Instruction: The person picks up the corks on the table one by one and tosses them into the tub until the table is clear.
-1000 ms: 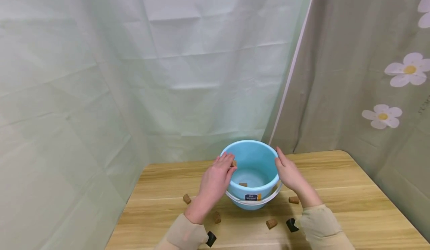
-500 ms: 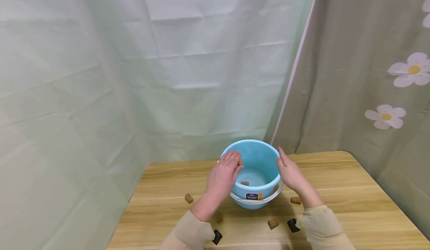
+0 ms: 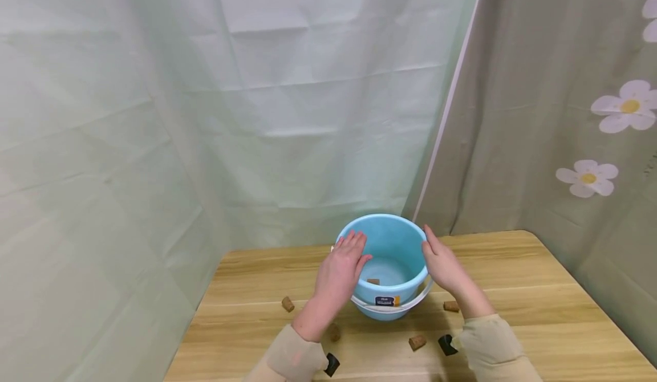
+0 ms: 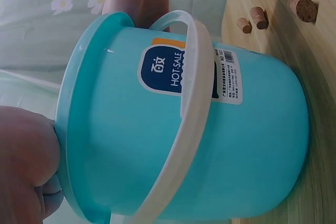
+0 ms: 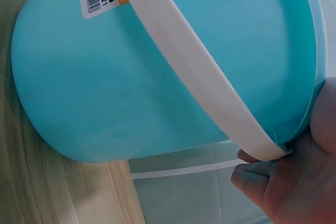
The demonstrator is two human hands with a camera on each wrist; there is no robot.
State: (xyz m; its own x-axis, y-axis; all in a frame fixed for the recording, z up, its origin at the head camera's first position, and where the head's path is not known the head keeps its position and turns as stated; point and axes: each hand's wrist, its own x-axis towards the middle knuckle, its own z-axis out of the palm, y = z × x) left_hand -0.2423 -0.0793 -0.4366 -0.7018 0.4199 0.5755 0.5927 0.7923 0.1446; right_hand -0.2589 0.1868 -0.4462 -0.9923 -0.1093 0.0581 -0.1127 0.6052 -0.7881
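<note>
A light blue bucket (image 3: 395,239) with a white handle (image 3: 418,302) stands upright on the wooden table, its handle hanging down at the front. My right hand (image 3: 443,265) grips the bucket's right rim, and in the right wrist view its fingers curl beside the handle's end. Over the left rim lies my left hand (image 3: 339,271), its fingers straight and thumb apart, with no cork visible between them. One cork (image 3: 373,281) shows on the bucket's floor; the left hand hides part of the inside.
Several corks lie on the table: a cork (image 3: 288,304) at left, a cork (image 3: 333,332) by the left forearm, a cork (image 3: 417,342) in front of the bucket and a cork (image 3: 451,306) right of it. Curtains (image 3: 318,142) hang behind the table (image 3: 554,302).
My left hand moved slightly right over the bucket, then let go of the cork it was pinching; that cork is out of sight. The right hand stays on the rim.
</note>
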